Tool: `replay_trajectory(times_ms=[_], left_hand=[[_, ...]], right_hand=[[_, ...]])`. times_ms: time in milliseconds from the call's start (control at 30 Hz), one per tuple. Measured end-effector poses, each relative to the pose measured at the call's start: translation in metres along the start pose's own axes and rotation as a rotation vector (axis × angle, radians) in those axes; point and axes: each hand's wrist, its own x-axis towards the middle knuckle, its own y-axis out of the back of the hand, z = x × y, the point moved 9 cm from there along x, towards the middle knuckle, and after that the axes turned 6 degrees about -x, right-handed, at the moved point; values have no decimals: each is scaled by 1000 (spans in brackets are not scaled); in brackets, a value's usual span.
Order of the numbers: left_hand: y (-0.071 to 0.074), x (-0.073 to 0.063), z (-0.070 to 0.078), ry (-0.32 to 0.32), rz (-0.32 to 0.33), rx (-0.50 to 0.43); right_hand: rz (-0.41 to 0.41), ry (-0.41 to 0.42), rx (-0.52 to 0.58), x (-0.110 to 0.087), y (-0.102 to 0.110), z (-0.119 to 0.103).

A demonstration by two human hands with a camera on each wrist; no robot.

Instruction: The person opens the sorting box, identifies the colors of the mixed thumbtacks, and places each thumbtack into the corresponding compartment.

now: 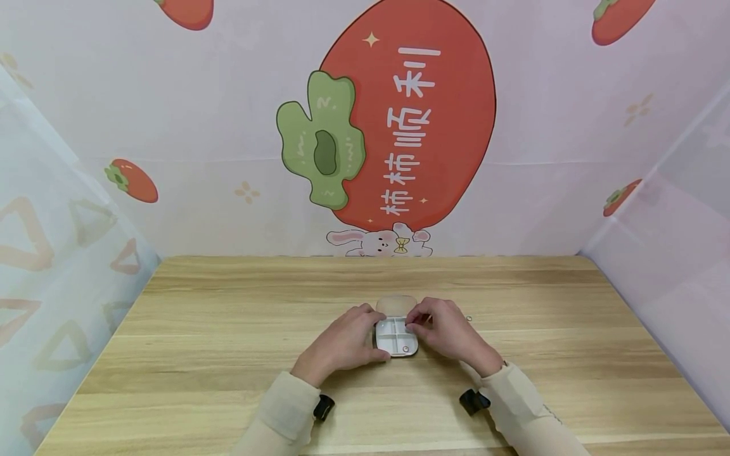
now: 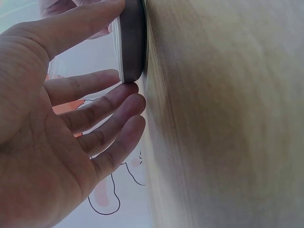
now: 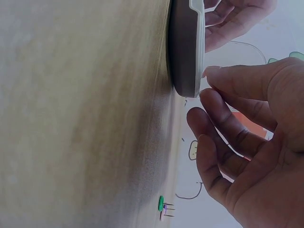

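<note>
One small box [image 1: 386, 345] on a wooden table [image 1: 228, 354]

The left hand [image 1: 352, 339] holds the box from the left side. Its thumb is at the near end and its fingers are at the far end, so the box is held between them. The right hand [image 1: 443, 324] is bent over the right side of the box. Its thumb and pointing finger come close together there, but I cannot tell if they pinch something tiny.

The box lies flat, in the middle from left to right. It is dark outside and white inside, with four little parts. A tiny round thing [image 1: 405, 349] sits in the near right part. The see-through lid [image 1: 397, 306] is open at the far end.

To the right of the right hand, some tiny things with thin pins [image 3: 161, 203] are on the table. One of them is green.

The table is light brown with long streaks that run left to right. A pale cloth wall [image 1: 194, 114] stands along the far edge. It has a big red fruit [image 1: 450, 120] with a green top and white writing, and a white bunny [image 1: 376, 242] under it. More pale walls stand on the left and right.
</note>
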Motion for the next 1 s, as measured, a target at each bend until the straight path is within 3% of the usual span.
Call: replay_trajectory(times_ms=[1000], left_hand=[[-1, 1, 0, 7, -4, -11]], right_hand=[[-1, 2, -4, 0, 1, -1]])
